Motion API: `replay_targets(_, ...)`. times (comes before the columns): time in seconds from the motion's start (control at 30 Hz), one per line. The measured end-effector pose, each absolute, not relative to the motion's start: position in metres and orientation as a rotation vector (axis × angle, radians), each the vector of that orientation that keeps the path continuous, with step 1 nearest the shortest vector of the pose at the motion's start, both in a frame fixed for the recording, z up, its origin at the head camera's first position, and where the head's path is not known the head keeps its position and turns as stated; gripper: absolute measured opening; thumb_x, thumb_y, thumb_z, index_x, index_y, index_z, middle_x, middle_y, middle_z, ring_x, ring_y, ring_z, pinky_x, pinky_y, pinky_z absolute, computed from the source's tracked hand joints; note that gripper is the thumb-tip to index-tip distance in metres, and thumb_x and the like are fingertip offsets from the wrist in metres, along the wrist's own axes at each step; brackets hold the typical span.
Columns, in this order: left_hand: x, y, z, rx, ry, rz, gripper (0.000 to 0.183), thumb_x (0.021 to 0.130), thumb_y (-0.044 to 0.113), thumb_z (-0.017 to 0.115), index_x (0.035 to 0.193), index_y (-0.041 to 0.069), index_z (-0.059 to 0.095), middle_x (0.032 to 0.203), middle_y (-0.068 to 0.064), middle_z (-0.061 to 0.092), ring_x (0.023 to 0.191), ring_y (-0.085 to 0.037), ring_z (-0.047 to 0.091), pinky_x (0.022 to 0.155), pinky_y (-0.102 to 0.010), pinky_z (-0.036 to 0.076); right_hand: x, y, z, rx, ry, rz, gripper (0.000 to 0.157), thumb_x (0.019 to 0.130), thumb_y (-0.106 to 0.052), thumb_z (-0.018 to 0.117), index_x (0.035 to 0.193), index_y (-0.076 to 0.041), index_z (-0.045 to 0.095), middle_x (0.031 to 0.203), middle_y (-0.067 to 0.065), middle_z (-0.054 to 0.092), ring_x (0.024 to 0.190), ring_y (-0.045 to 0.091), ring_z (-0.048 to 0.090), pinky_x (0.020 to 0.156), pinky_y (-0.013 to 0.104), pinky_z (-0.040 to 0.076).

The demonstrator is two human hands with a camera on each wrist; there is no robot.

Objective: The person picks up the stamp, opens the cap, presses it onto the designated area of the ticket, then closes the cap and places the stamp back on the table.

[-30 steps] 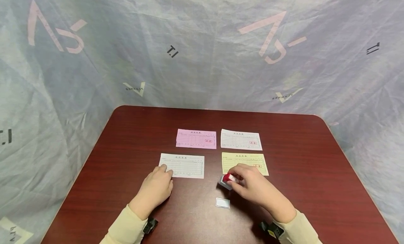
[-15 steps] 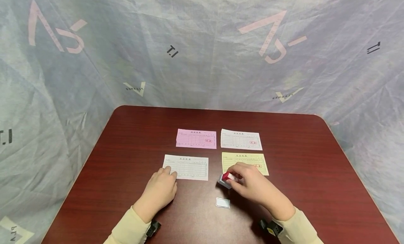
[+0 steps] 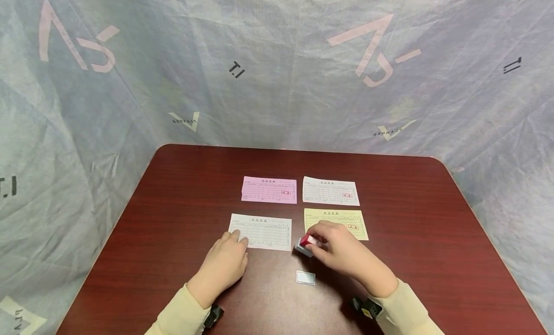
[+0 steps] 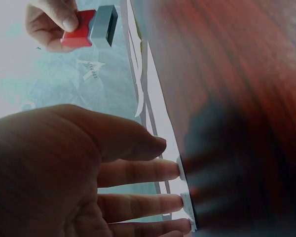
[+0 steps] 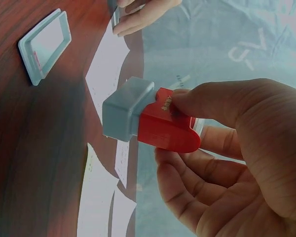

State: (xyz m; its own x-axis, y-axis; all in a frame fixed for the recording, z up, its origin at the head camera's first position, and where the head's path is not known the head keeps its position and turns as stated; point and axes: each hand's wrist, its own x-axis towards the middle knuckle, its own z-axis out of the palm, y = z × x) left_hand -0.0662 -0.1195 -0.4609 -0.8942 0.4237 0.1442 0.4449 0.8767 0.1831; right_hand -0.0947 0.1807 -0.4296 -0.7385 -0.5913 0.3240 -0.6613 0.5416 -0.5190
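Note:
My right hand (image 3: 344, 251) pinches a rubber stamp (image 5: 160, 123) by its red handle, thumb on one side and fingers on the other. The stamp's grey base points down, held above the table in the left wrist view. My left hand (image 3: 225, 263) rests its straight fingertips on the lower edge of a white printed slip (image 3: 264, 231) that bears no red mark. In the left wrist view its fingers (image 4: 143, 203) lie extended at the paper's edge, thumb apart. The stamp's cap (image 5: 45, 45) lies rim up on the table, nearer to me than the stamp.
A pink slip (image 3: 261, 195), a second white slip (image 3: 324, 196) and a yellow slip (image 3: 318, 220) lie on the dark red table (image 3: 182, 181). Each carries a red stamp mark at its right side. A grey printed cloth (image 3: 285, 94) hangs behind the table.
My left hand has slid the white slip to the right, closer to the yellow slip. My right hand has shifted slightly left with the stamp, still holding it.

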Motion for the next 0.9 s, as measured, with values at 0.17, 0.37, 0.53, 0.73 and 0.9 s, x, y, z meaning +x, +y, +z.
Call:
replay_targets(0.17,-0.063,-0.116,-0.461,-0.71,-2.939,-0.323,0.012,0.083,0.009,0.074,0.087,-0.001,0.068,0.088,-0.018,0.059,0.081,-0.037,0.059,0.07,-0.05,0.052,-0.098,0.172,-0.431,1.11,-2.665,0.944,0.014,0.083,-0.009,0.081,0.093,-0.011,0.07,0.081,-0.01,0.058,0.069,0.008,0.053,0.061,0.024,0.046)
replay_targets(0.37,-0.06,-0.112,-0.461,-0.725,-2.948,-0.32,0.013,0.084,0.01,0.074,0.088,0.0,0.068,0.089,-0.017,0.058,0.084,-0.037,0.059,0.073,-0.05,0.051,-0.104,0.162,-0.433,1.157,-2.647,0.923,0.013,0.084,-0.009,0.08,0.092,-0.01,0.07,0.078,-0.008,0.055,0.068,0.007,0.049,0.06,0.024,0.043)
replay_targets(0.53,-0.057,-0.109,-0.46,-0.717,-2.957,-0.326,0.014,0.083,0.01,0.074,0.09,0.0,0.068,0.091,-0.016,0.058,0.085,-0.036,0.058,0.074,-0.05,0.051,-0.111,0.157,-0.436,1.189,-2.63,0.903,0.014,0.083,-0.008,0.08,0.092,-0.008,0.069,0.076,-0.007,0.054,0.067,0.008,0.048,0.059,0.025,0.043)
replay_targets(0.73,-0.054,-0.106,-0.46,-0.733,-2.967,-0.329,0.021,0.083,0.01,0.073,0.099,-0.003,0.07,0.099,-0.019,0.06,0.089,-0.036,0.058,0.076,-0.05,0.051,-0.118,0.153,-0.437,1.198,-2.644,0.875,0.014,0.084,-0.006,0.08,0.092,-0.006,0.069,0.079,-0.005,0.056,0.068,0.013,0.053,0.061,0.027,0.046)
replay_targets(0.9,-0.054,-0.104,-0.458,-0.737,-2.953,-0.309,0.024,0.084,0.011,0.073,0.103,-0.003,0.07,0.102,-0.019,0.06,0.09,-0.036,0.058,0.076,-0.049,0.051,-0.122,0.149,-0.438,1.212,-2.658,0.845,0.013,0.086,-0.009,0.081,0.091,-0.007,0.069,0.08,-0.004,0.057,0.07,0.01,0.052,0.062,0.026,0.047)
